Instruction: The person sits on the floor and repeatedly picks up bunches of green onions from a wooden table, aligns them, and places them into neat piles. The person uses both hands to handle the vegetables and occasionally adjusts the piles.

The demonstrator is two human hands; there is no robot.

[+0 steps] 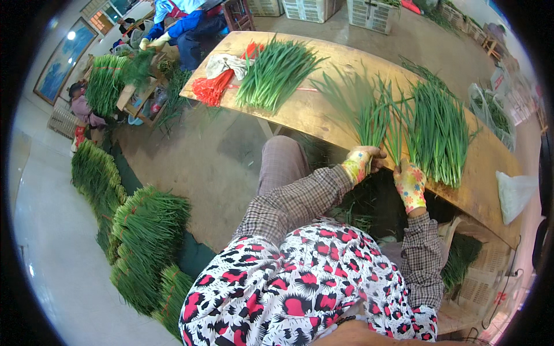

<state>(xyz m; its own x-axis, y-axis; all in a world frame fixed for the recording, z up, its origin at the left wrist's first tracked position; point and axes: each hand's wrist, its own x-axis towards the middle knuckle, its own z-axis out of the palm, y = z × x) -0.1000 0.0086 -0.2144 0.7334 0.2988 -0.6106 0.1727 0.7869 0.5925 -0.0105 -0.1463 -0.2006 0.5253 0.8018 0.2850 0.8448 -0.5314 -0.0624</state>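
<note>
My left hand [362,161], in a flower-patterned glove, grips the lower ends of a bunch of garlic chives [371,125] at the near edge of the wooden table [342,104]. The bunch's leaf tips fan out and are partly blurred. Close to its right, my right hand [409,181] in a matching glove pinches a few chive stalks [394,140] by their lower ends. A large loose pile of chives [439,134] lies just right of that hand. Farther left on the table is another heap of chives [277,75], its pale ends towards me.
Red ties [213,88] and a white cloth [227,65] lie at the table's left end. A plastic bag [515,194] rests at the right end. Tied chive bundles [149,220] are stacked on the floor at left. Beyond, a person's gloved hands [155,42] handle greens near plastic crates [307,9].
</note>
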